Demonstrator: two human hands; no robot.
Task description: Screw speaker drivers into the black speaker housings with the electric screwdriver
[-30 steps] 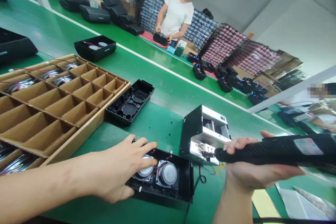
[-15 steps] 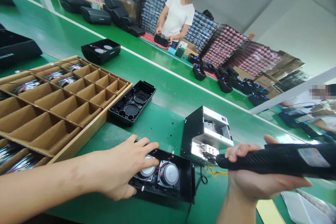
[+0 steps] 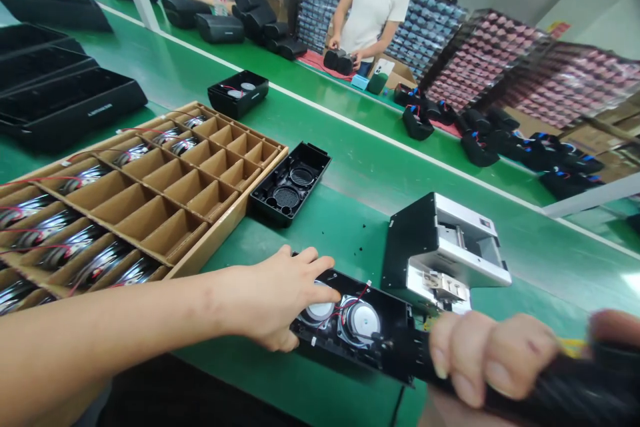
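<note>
The left hand rests open, fingers spread, on a black speaker case at lower center of the green counter. At lower right, the right hand is clenched around a black electric screwdriver, just below a small metal machine.

On the surface, the left hand lies on an open speaker housing holding 2 drivers. The right hand grips a power screwdriver at the housing's right end. Behind the housing stands a press fixture. Further left, a speaker back shell sits beside a cardboard divider tray, whose compartments hold wired speaker units. Beyond the tray lies another housing.
</note>
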